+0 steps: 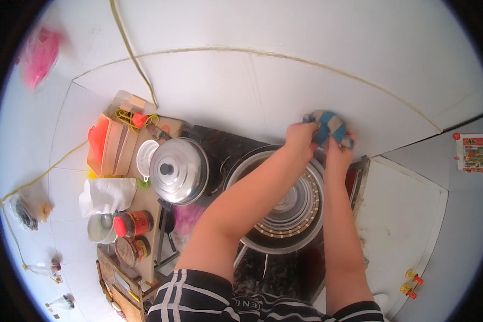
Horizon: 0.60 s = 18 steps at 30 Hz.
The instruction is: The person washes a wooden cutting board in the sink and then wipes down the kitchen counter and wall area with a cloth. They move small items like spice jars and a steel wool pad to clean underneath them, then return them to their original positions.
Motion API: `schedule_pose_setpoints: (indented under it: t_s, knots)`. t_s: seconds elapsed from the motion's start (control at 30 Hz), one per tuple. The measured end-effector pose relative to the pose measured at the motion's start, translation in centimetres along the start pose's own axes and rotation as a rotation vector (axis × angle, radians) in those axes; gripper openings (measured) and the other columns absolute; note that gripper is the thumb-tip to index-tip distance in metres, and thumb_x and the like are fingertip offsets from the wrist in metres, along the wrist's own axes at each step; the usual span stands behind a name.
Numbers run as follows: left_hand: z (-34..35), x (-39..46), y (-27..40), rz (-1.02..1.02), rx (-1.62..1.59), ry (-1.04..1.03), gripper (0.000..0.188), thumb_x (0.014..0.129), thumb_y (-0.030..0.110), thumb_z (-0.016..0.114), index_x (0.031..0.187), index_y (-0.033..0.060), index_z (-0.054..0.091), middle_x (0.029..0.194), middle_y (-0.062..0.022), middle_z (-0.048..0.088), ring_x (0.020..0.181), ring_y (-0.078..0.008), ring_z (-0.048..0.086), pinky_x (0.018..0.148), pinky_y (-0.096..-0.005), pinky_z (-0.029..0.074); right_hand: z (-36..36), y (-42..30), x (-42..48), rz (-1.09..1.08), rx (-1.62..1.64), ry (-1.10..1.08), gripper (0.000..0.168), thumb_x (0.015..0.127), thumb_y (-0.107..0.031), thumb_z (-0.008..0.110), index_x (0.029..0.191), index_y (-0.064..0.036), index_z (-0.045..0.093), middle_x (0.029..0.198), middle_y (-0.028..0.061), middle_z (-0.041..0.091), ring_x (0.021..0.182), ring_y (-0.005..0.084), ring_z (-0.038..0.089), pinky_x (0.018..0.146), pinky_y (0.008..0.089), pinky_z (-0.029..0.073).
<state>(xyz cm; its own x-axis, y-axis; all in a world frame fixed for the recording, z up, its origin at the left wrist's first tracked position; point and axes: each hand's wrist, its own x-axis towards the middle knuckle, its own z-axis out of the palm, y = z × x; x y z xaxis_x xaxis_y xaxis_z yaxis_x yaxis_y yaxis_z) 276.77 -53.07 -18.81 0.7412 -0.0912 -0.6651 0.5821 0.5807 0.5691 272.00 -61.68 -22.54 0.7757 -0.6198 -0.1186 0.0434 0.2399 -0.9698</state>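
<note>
Both my hands are on a bunched cloth point(328, 125) with blue and beige patches, close to the white wall at the far edge of the stove. My left hand point(302, 139) grips its left end, and my right hand point(341, 148) has hold of the right end. Below my forearms sits a large round metal pan point(290, 248). Nested metal basins or rings and a ring of light segments show inside it, partly hidden by my left arm. Left of the pan, a shiny domed lid point(181, 171) with a black knob covers another pot.
Left of the stove, a side table point(147, 193) holds peach plastic bins point(110, 149), a white strainer point(146, 157), a red-lidded jar point(135, 223) and a second jar point(133, 250). A yellow cord point(133, 56) runs down the wall. Yellow-and-red valves point(412, 277) are at the lower right.
</note>
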Motion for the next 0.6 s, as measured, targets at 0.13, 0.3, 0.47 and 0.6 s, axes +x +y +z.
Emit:
schedule_pose_setpoints:
  t_s: [0.13,0.3,0.47,0.6]
  knots:
    - [-1.0,-3.2,6.4,0.057,-0.166,-0.279,0.015,0.092,0.004,0.056,0.103,-0.0054,0.057,0.102,-0.0155,0.062,0.090,-0.0249,0.063,0.073,-0.0388,0.056,7.2,-5.1,-5.4,-0.425,0.111,-0.034,0.034,0.087,-0.005,0.067,0.117,0.002,0.054,0.107,0.0115,0.058,0.105,0.0210,0.055,0.088,0.0345,0.046]
    - [-5.3,-3.6,13.0,0.208,-0.018,-0.208,0.019,0.093,0.010,0.056,0.106,-0.0030,0.058,0.097,-0.0113,0.064,0.085,-0.0210,0.064,0.072,-0.0346,0.056,12.8,-6.7,-4.5,-0.965,-0.533,-0.063,0.037,0.072,0.000,0.069,0.107,-0.005,0.061,0.094,0.0140,0.055,0.091,0.0330,0.056,0.079,0.0405,0.048]
    - [-13.7,0.9,14.1,0.265,-0.107,-0.044,0.017,0.093,0.009,0.052,0.106,-0.0013,0.058,0.099,-0.0107,0.064,0.089,-0.0193,0.065,0.076,-0.0337,0.056,17.6,-0.3,-6.8,-0.737,-0.617,-0.270,0.031,0.069,-0.002,0.067,0.098,-0.009,0.061,0.092,0.0161,0.054,0.084,0.0396,0.057,0.072,0.0469,0.048]
    - [-19.9,9.5,8.7,0.123,-0.194,0.203,0.018,0.092,0.006,0.053,0.108,-0.0022,0.056,0.101,-0.0152,0.062,0.087,-0.0277,0.064,0.072,-0.0409,0.056,17.1,9.4,-6.2,-0.469,-0.732,-0.323,0.027,0.070,-0.002,0.066,0.096,-0.008,0.061,0.093,0.0188,0.059,0.088,0.0418,0.058,0.075,0.0483,0.047]
